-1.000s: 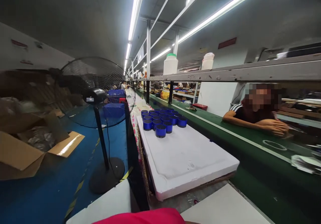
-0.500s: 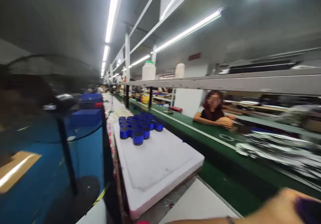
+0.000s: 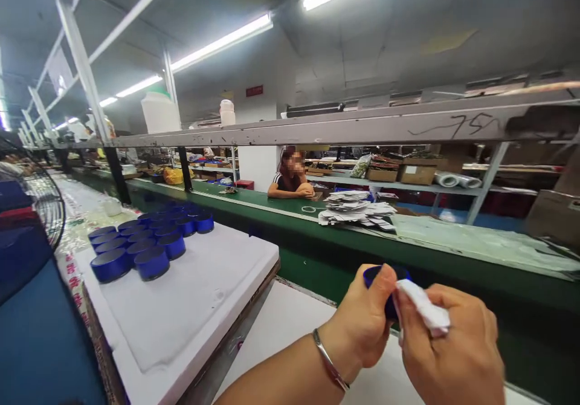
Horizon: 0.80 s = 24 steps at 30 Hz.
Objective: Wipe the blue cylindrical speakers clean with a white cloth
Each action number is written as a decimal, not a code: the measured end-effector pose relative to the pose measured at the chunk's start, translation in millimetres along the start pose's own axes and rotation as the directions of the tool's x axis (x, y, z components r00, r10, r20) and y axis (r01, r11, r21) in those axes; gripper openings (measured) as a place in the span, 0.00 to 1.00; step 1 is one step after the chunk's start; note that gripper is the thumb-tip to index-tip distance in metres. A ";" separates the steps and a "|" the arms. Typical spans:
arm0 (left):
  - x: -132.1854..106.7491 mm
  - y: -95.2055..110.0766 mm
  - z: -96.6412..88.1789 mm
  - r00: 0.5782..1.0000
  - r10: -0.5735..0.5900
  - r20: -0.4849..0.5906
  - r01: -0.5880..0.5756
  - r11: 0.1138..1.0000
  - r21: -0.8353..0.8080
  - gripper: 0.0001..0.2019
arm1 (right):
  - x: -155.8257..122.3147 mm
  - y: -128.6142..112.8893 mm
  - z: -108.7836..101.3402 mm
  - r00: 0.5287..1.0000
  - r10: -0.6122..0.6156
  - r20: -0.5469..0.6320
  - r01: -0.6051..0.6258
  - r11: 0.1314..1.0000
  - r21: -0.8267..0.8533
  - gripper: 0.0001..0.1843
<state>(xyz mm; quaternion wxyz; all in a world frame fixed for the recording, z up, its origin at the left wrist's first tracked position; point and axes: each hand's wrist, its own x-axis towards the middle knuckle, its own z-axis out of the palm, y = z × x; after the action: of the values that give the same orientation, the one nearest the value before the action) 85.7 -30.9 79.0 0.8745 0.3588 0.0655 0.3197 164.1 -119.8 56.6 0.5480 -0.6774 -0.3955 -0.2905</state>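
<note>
My left hand [image 3: 362,320], with a metal bangle [image 3: 330,359] at the wrist, is wrapped round a blue cylindrical cup-like piece [image 3: 372,275]. Fingers and thumb hide much of that piece. In my right hand [image 3: 453,344] a crumpled white cloth [image 3: 426,308] is pinched, its front end against the blue piece beside my left thumb. To the left, several similar blue cylinders [image 3: 152,263] with dark tops stand grouped on a white foam board [image 3: 181,320].
Beyond the foam board runs a green conveyor belt [image 3: 308,260]. A person [image 3: 292,178] leans on its far side, near a stack of white sheets [image 3: 353,208]. Above the belt, a long shelf [image 3: 290,132] carries a white tub [image 3: 159,112] and a small bottle [image 3: 227,113].
The view has swung to the right. Earlier only one blurred hand with a dark piece showed at the lower right; now both hands are in view, together at the blue piece with the cloth.
</note>
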 end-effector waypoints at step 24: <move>-9.8 4.7 19.4 0.923 -0.186 -0.337 0.161 0.982 -0.101 0.27 | 4.5 -7.7 7.1 0.916 0.387 0.110 -0.394 0.917 0.058 0.30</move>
<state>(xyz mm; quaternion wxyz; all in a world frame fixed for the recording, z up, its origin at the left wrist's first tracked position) 82.3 -45.7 95.2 0.8866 0.2583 0.2379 0.3011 159.6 -111.2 62.7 0.6015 -0.7338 -0.2893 -0.1263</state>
